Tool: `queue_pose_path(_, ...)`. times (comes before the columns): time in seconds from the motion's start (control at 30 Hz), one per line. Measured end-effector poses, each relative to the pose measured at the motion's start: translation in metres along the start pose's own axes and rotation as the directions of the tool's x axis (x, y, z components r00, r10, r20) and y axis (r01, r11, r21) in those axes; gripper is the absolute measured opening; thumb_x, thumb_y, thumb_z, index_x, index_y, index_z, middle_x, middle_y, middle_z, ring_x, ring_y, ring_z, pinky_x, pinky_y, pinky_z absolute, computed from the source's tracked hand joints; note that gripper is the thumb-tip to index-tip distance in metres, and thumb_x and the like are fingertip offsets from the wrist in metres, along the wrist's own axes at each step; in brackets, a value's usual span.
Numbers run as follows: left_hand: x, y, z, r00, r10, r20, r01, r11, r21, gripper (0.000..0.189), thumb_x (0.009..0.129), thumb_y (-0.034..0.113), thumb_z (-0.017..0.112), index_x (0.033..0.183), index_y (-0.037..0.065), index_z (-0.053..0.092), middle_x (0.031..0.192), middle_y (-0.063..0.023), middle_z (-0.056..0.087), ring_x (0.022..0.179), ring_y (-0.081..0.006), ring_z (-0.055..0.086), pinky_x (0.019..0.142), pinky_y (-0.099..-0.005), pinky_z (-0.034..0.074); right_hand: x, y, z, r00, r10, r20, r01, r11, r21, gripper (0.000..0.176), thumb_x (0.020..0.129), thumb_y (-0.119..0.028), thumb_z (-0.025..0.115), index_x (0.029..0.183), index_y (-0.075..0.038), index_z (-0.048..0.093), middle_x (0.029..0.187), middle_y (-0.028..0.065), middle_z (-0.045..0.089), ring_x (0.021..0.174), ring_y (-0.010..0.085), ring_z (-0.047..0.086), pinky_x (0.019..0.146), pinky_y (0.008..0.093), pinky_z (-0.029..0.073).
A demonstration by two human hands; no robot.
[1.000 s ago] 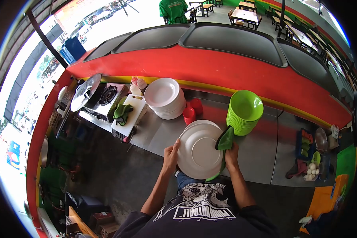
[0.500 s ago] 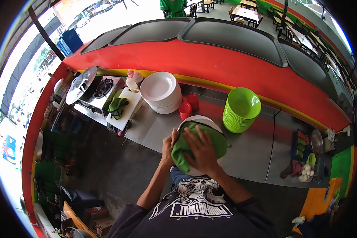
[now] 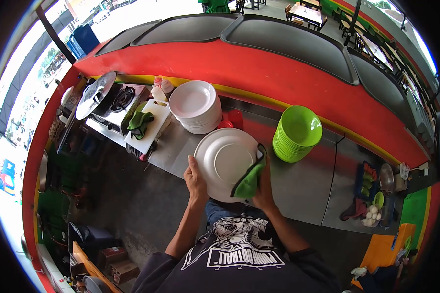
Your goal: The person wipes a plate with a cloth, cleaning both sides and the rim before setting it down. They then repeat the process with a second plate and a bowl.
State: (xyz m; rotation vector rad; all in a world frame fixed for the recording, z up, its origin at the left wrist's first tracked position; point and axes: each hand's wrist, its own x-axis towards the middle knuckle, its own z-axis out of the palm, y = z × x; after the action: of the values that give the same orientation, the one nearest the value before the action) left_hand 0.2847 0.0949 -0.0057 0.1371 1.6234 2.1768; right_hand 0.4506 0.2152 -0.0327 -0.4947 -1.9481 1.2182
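Observation:
A white plate (image 3: 225,161), its ringed underside showing, is held up over the counter's front edge. My left hand (image 3: 195,179) grips its left rim, thumb along the edge. On the other side my right hand (image 3: 264,188) is closed on a green cloth (image 3: 249,180) with a dark border, which lies against the plate's right rim. Just behind the held plate stand a stack of white plates (image 3: 194,105) and red cups (image 3: 234,118), partly hidden. To the right rises a stack of green bowls (image 3: 299,128).
At the left are a stove (image 3: 124,100), a metal lid (image 3: 97,94) and a white cutting board (image 3: 154,128) with another green cloth (image 3: 140,123). Black trays (image 3: 288,41) line the red ledge. Eggs (image 3: 371,215) and a blue basket (image 3: 365,180) are at the right.
The held plate now shows its ringed underside. The cloth has moved from across the plate to its right rim, with my right hand. My left hand has shifted left and down.

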Motion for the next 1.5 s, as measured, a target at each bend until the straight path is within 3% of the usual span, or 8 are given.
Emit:
queue_pose_path(0.13,0.003,-0.008,0.007,0.987,0.004,-0.161,-0.015,0.998,-0.067,0.054,0.107,0.047,0.04,0.096,0.0,0.064,0.082,-0.0039,0.067,0.066,-0.0102,0.059,0.06,-0.0261,0.05,-0.034,-0.019,0.017,0.969,0.047,0.243,0.064,0.902,-0.427,0.088,0.092,-0.023,0.062,0.154,0.008,0.008,0.161,0.0337,-0.002,0.149,0.0515,-0.002,0.121,0.0575,0.008)
queue_pose_path(0.4,0.006,-0.032,0.007,0.988,0.059,-0.144,-0.034,0.985,0.171,0.055,0.108,0.049,0.038,0.085,0.004,0.061,0.077,0.002,0.058,0.066,-0.0073,0.049,0.058,-0.0244,0.041,-0.023,-0.054,0.027,0.829,-0.088,0.552,0.419,0.751,-0.51,0.068,0.086,-0.025,0.061,0.15,-0.009,0.043,0.164,0.0116,0.023,0.15,0.0426,0.016,0.116,0.0582,0.024)
queue_pose_path(0.87,-0.023,0.005,0.006,0.985,0.13,0.115,-0.158,0.948,0.276,0.057,0.109,0.045,0.037,0.088,-0.001,0.065,0.067,0.0097,0.047,0.06,-0.0023,0.038,0.051,-0.025,0.03,0.073,-0.018,0.005,0.99,-0.074,0.118,0.119,0.892,-0.436,0.054,0.099,-0.025,0.052,0.15,-0.011,0.043,0.158,0.0171,0.035,0.145,0.0394,0.033,0.117,0.0481,0.028)
queue_pose_path(0.97,-0.02,0.015,-0.007,0.961,0.217,0.173,-0.266,0.901,0.344,0.056,0.109,0.043,0.038,0.077,0.001,0.057,0.059,0.0059,0.044,0.055,-0.005,0.035,0.049,-0.0268,0.029,0.067,-0.015,0.006,0.982,0.161,-0.102,-0.161,0.987,0.005,0.05,0.105,-0.03,0.042,0.15,-0.008,0.04,0.152,0.0167,0.043,0.141,0.0333,0.04,0.115,0.042,0.032)
queue_pose_path(1.13,-0.006,0.045,-0.012,0.672,0.575,0.467,-0.74,0.535,0.407,0.063,0.108,0.048,0.034,0.059,0.009,0.041,0.047,-0.001,0.035,0.039,-0.0149,0.042,0.041,-0.0306,0.031,0.007,0.062,0.026,0.872,0.488,-0.041,-0.355,0.688,0.633,0.052,0.104,-0.04,0.045,0.146,-0.01,0.042,0.141,0.0068,0.05,0.13,0.0217,0.05,0.111,0.0395,0.039)
queue_pose_path(1.23,0.013,0.059,-0.012,0.49,0.675,0.552,-0.858,0.486,0.167,0.062,0.106,0.045,0.039,0.057,0.008,0.04,0.048,-0.0037,0.036,0.037,-0.0215,0.044,0.04,-0.0344,0.033,0.002,0.077,0.007,0.811,0.418,0.408,-0.403,-0.105,0.909,0.051,0.099,-0.047,0.053,0.138,-0.013,0.052,0.141,0.0079,0.055,0.129,0.0231,0.052,0.11,0.0435,0.042)
queue_pose_path(1.4,0.05,0.073,-0.023,0.313,0.671,0.672,-0.924,0.379,0.052,0.063,0.103,0.051,0.037,0.057,0.008,0.042,0.052,-0.0057,0.044,0.046,-0.0241,0.049,0.047,-0.0384,0.039,0.061,-0.014,0.011,0.877,0.332,0.348,-0.384,0.049,0.922,0.05,0.1,-0.041,0.05,0.139,-0.009,0.052,0.134,0.0139,0.06,0.121,0.0306,0.059,0.104,0.0486,0.048)
queue_pose_path(1.5,0.077,0.083,-0.023,0.486,0.642,0.593,-0.848,0.511,0.143,0.045,0.099,0.041,0.041,0.083,0.003,0.058,0.084,-0.0133,0.063,0.084,-0.0269,0.064,0.075,-0.0414,0.05,0.078,-0.008,0.02,0.786,0.466,0.406,-0.474,0.033,0.88,0.058,0.103,-0.033,0.046,0.153,-0.007,0.032,0.146,0.0168,0.049,0.129,0.0296,0.054,0.111,0.0462,0.042)
